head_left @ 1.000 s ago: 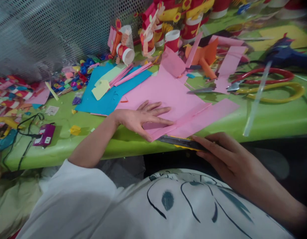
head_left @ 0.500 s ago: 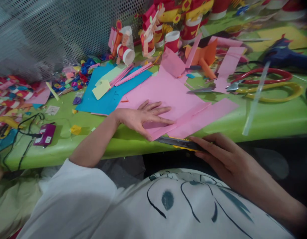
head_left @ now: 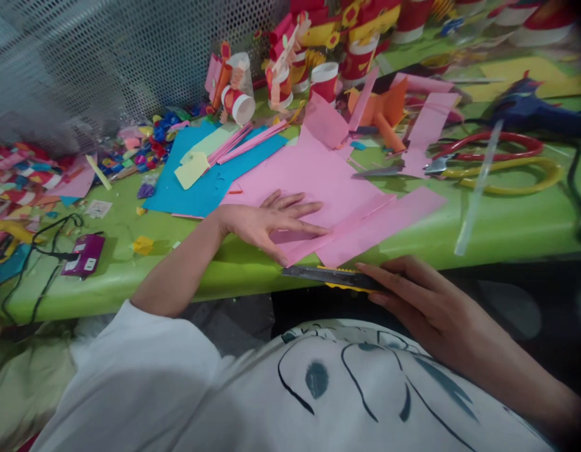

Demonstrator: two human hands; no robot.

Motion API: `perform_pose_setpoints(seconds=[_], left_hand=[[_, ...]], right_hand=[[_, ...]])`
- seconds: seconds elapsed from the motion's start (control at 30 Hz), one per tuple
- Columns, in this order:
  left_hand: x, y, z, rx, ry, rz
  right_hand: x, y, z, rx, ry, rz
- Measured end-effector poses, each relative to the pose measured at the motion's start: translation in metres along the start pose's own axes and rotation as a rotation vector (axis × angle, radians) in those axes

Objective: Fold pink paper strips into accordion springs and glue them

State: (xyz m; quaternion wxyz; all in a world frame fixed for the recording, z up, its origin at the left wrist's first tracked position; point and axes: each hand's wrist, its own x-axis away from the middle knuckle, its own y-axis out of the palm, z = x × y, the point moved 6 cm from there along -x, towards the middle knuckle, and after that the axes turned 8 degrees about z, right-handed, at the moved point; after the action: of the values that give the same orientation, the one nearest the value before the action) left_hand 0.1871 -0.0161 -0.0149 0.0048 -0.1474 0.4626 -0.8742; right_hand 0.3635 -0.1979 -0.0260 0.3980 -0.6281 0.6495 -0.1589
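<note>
"Hands?"
"Left hand (head_left: 266, 227) spread on the flat pink paper sheet (head_left: 313, 176) at the green table's (head_left: 130, 276) edge; right hand (head_left: 431, 295) grips a slim black-and-yellow cutter (head_left: 347, 278)."
"Step?"
"Probably cutting; blade (head_left: 299, 272) contact's unclear. Another stroke needs thumb (head_left: 276, 252) clearance."

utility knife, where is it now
In the head view, near centre, the utility knife is in the right hand, at the green table's near edge, just below the pink paper.

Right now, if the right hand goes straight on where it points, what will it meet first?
With the utility knife leading, probably the green table's rounded front edge, just below the left thumb in the picture; depth is unclear.
</note>
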Motion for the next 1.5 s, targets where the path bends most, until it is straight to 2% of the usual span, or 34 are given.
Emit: perform_pose_setpoints(seconds=[0.23,0.3,0.47,0.6,0.7,0.87,1.0,1.17,1.3,1.5], left_hand=[[0.001,0.001,0.000,0.002,-0.011,-0.029],[-0.001,0.003,0.003,0.010,-0.041,0.032],[-0.009,0.002,0.018,-0.067,-0.118,0.329],[-0.010,0.003,0.027,-0.120,-0.103,0.369],[-0.008,0.001,0.025,-0.085,-0.108,0.364],[-0.006,-0.004,0.021,-0.028,-0.114,0.323],[-0.005,-0.012,0.021,-0.126,-0.176,0.385],[-0.006,-0.016,0.025,-0.258,-0.222,0.418],[-0.005,-0.016,0.021,-0.354,-0.276,0.405],[0.001,-0.020,0.015,-0.321,-0.274,0.415]], right_hand=[[0.008,-0.030,0.008,0.038,0.057,0.028],[0.014,-0.046,0.015,0.098,0.099,0.112],[0.027,-0.084,0.031,0.190,0.181,0.357],[0.028,-0.098,0.034,0.202,0.275,0.470],[0.023,-0.099,0.033,0.223,0.316,0.477],[0.009,-0.088,0.040,0.219,0.241,0.347],[-0.004,-0.081,0.050,0.168,0.197,0.372],[-0.028,-0.075,0.058,0.143,0.218,0.377],[-0.051,-0.082,0.064,0.226,0.162,0.384],[-0.089,-0.082,0.075,0.456,-0.025,0.359]])
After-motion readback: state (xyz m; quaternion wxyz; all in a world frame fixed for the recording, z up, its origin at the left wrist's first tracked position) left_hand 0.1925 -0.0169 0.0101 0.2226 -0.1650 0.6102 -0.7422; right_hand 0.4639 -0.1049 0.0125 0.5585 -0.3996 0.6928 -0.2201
